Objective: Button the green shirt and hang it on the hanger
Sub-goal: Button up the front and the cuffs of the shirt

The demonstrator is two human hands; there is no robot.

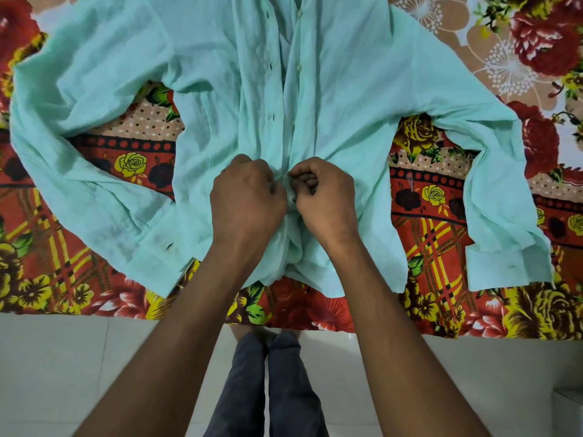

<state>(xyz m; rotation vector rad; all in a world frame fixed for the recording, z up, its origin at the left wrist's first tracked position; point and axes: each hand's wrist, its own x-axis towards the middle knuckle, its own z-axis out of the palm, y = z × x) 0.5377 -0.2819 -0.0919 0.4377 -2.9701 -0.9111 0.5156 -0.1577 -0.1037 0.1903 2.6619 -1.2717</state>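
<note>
1. Head view. Shirt [220, 74]: pale green, long-sleeved, spread front-up on a bedspread [441, 197], hem nearest the bed's front edge, collar end cut off by the top of the frame.
2. Sleeves: both flung outward from the shirt's body and bent back toward its hem; left cuff [164, 247] with a dark buttonhole, right cuff [511, 263] lying flat.
3. Placket: open above the hands; buttonholes [273, 116] down the strip left of the shirt's centre, buttons [298, 68] down the strip right of it.
4. Left hand [247, 197]: low on the shirt's centre, curled, pinching the buttonhole edge.
5. Right hand [325, 197]: just beside the left, knuckles nearly touching, fingers curled, pinching the button edge; button itself hidden.
6. Bedspread: red, yellow and brown florals, showing on every side of the shirt.
7. Floor [79, 373]: pale tile, below the shirt's hem side.
8. Trousers [268, 389]: dark, between the forearms, below the shirt.
</note>
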